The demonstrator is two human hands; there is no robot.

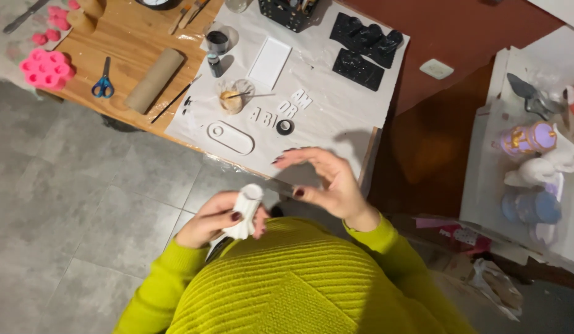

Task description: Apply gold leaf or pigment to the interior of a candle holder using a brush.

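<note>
White ribbed plaster vase (247, 210) held in left hand (213, 221), off bench, just past its near edge, close against yellow-green ribbed sweater (287, 278). Left grip closed round vase body, thumb across front; vase base hidden behind fingers. Right hand (327, 182) beside vase, apart from it, grip wide, fingers spread, nothing clearly held; thin grey blade-like strip (281, 185) under palm, hard to make out whether touched. White oval plaster tray (231, 137) on paper sheet (336, 117) near bench's near edge. Bench's far edge cut off.
</note>
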